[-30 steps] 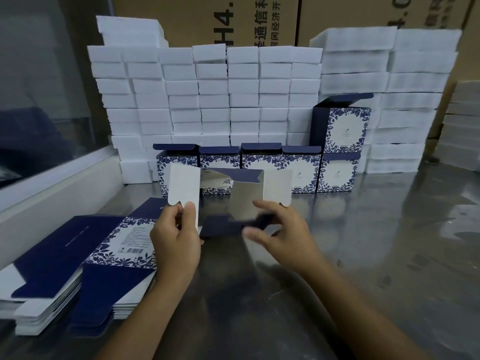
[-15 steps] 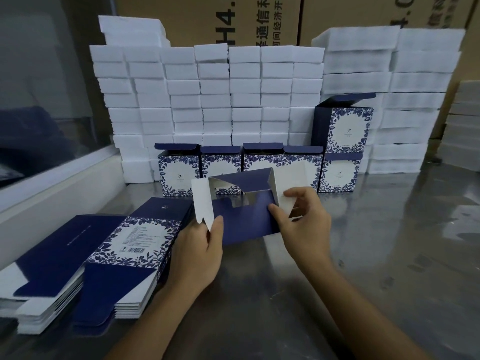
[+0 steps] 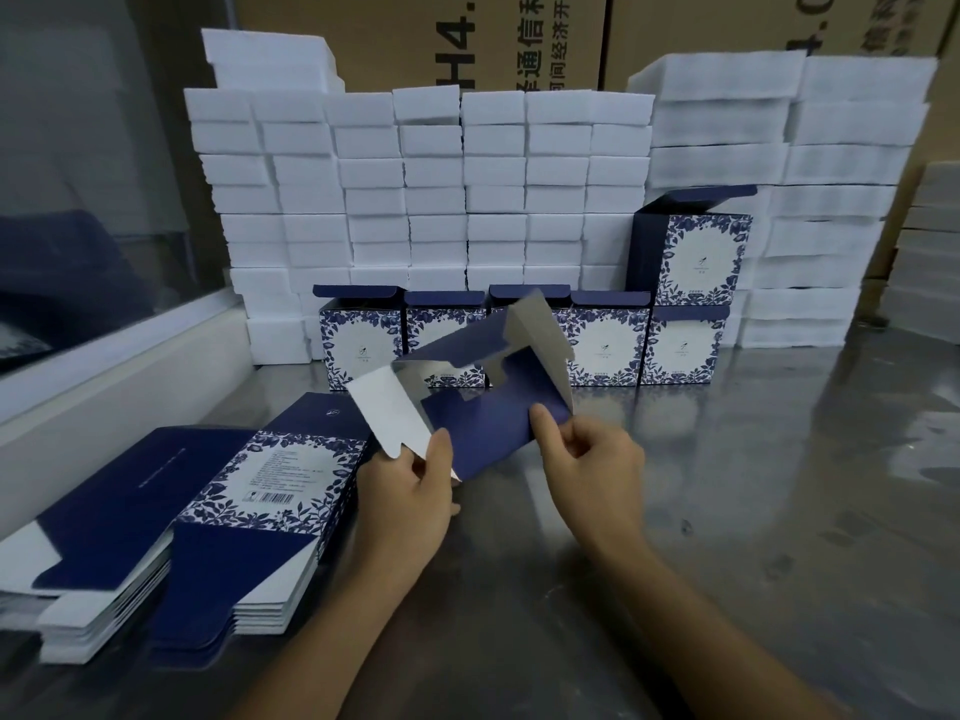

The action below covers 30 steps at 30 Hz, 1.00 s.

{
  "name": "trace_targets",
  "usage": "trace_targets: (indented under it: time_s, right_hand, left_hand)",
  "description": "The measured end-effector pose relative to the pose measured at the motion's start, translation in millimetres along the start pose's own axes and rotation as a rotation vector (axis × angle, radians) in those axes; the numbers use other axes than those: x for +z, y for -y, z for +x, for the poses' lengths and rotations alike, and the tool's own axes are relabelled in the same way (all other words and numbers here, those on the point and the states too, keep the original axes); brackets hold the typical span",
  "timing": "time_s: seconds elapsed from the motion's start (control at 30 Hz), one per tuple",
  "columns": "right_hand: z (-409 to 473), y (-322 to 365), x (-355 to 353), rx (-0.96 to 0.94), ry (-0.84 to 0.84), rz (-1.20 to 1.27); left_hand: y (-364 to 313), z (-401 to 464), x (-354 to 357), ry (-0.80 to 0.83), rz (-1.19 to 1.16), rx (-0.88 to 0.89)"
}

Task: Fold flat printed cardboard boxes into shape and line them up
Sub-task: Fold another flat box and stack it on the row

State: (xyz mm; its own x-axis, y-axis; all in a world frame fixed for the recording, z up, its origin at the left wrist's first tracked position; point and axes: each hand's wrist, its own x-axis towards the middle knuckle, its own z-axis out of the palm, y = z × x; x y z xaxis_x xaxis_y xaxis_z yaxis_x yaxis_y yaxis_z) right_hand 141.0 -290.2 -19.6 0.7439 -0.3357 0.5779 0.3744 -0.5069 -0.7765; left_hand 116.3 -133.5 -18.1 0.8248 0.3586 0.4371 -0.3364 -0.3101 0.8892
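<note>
A half-opened navy box (image 3: 483, 423) with white inner flaps hangs tilted above the metal table (image 3: 727, 511). My left hand (image 3: 410, 491) pinches its lower left corner below a white flap. At the box's right bottom edge, my right hand (image 3: 587, 459) pinches it with thumb and fingers. A stack of flat printed boxes (image 3: 218, 511) lies to the left. Several folded boxes (image 3: 602, 340) with blue floral print stand in a row at the back. One more folded box (image 3: 696, 257) sits on top at the right end.
White foam blocks (image 3: 467, 189) are piled in a wall behind the row, with brown cartons (image 3: 519, 39) behind them. A white ledge (image 3: 104, 402) under a window runs along the left. More white stacks (image 3: 930, 252) stand at the far right.
The held box has been turned and opened: its navy face now shows and tilts up to the right. Both hands shifted to its lower edge, the right one moving down and right.
</note>
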Motion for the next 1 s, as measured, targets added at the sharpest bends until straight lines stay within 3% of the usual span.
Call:
trace_targets:
  time_s: [0.17,0.27,0.5,0.77,1.0]
  right_hand:
    - [-17,8,12,-0.056,0.404,0.023]
    - [-24,10,16,-0.046,0.521,0.077]
    - [-21,7,13,0.033,0.495,0.139]
    - [-5,-4,8,0.057,0.181,0.205]
    - [-4,-11,13,0.064,0.180,0.152]
  left_hand:
    - [-3,-8,9,0.037,-0.151,-0.161]
    - [-3,-6,8,0.062,-0.132,-0.184]
    - [-6,-7,8,0.095,-0.118,-0.198]
    - [-4,-6,4,0.124,-0.025,-0.128]
    - [-4,-7,2,0.122,-0.017,-0.017]
